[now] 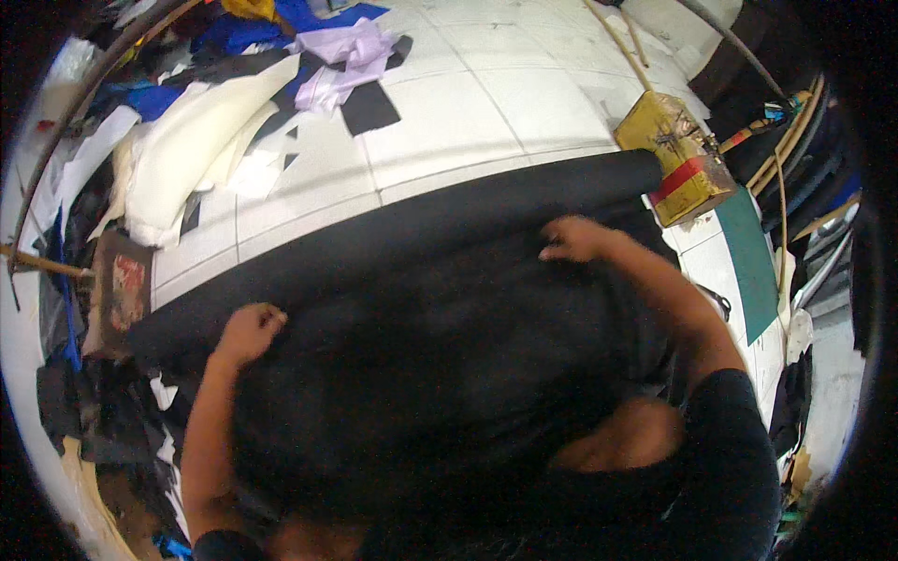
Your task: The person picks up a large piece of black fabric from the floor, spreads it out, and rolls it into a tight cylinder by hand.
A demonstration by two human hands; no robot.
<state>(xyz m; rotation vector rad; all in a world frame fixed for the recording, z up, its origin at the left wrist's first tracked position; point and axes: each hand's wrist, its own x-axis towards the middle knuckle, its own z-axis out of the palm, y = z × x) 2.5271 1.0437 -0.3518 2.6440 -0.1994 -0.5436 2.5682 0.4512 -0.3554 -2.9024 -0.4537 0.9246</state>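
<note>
A wide sheet of black fabric (402, 365) spreads over the floor in front of me, and its far side is a thick roll (449, 210) running from left to upper right. My left hand (253, 332) is at the near side of the roll's left part, fingers curled in a pinch at the black fabric; dark cloth hides exactly what lies between the fingertips. Over the cloth just below the roll's right part is my right hand (575, 240), with thumb and fingers bent but apart, and nothing visible between them.
A yellow box (675, 159) with a red band touches the roll's right end. A brown box (120, 290) stands by its left end. Cream sheets (196, 140), lilac cloth (346, 61) and dark scraps lie at far left. A green sheet (748, 262) lies right. My knee (627, 435) is near.
</note>
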